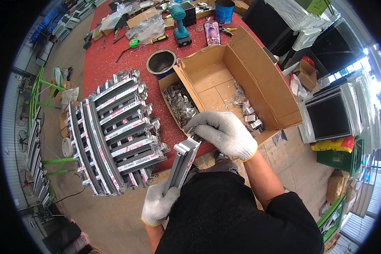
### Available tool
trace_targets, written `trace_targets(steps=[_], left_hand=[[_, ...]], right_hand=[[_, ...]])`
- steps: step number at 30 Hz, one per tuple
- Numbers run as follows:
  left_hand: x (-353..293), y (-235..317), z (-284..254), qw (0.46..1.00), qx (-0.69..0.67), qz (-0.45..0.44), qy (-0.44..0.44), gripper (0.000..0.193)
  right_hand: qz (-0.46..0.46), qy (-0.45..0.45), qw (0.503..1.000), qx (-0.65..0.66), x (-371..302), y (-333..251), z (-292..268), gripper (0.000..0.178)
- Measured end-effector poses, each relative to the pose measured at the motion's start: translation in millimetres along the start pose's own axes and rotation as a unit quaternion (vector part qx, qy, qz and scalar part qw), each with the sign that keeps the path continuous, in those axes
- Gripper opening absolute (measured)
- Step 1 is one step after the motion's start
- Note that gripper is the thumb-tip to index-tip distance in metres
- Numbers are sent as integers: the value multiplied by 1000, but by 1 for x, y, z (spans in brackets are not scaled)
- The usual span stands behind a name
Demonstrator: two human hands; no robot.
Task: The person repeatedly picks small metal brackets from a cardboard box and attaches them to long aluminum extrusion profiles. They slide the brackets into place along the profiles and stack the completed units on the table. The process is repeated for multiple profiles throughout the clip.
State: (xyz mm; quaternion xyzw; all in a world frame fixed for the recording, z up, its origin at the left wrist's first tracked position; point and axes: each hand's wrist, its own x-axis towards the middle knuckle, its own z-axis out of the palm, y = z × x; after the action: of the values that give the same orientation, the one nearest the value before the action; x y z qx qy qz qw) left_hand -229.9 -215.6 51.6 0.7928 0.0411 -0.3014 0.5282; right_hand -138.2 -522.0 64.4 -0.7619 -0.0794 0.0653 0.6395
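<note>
My left hand (pixel 160 202), in a white knit glove, is wrapped round the lower part of a grey metal profile (pixel 181 165) with white film on its side. The profile slants up away from me, its cut end near my right hand (pixel 224 133), also gloved. The right fingers are pinched together at the near end of a small carton (pixel 167 81) full of thin metal clips (pixel 180 103). What they hold is too small to tell. To the left, a stack of similar profiles (pixel 122 131) lies crosswise in layers on the red table (pixel 110 55).
A large open cardboard box (pixel 203 74) with small metal pieces stands right of the clips. Behind are a round tin (pixel 161 62), a teal cordless drill (pixel 180 27), a phone (pixel 212 34), a tape measure (pixel 133 42) and a blue bucket (pixel 224 12). Wrapped frames (pixel 330 112) stand at right.
</note>
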Motion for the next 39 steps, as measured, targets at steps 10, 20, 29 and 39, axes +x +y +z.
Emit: trace_targets(steps=[10, 20, 29, 39], left_hand=[[-2, -2, 0, 1000, 19, -6, 14, 46], [-4, 7, 7, 998, 25, -29, 49, 36], [-3, 4, 11, 991, 107, 22, 72, 40], [-2, 9, 13, 987, 135, 23, 80, 43]], right_hand=[[76, -13, 990, 118, -3, 7, 6, 23], [-7, 45, 997, -61, -11, -8, 16, 29], [84, 103, 988, -79, -11, -20, 25, 40], [-34, 191, 963, -187, -18, -9, 28, 28]])
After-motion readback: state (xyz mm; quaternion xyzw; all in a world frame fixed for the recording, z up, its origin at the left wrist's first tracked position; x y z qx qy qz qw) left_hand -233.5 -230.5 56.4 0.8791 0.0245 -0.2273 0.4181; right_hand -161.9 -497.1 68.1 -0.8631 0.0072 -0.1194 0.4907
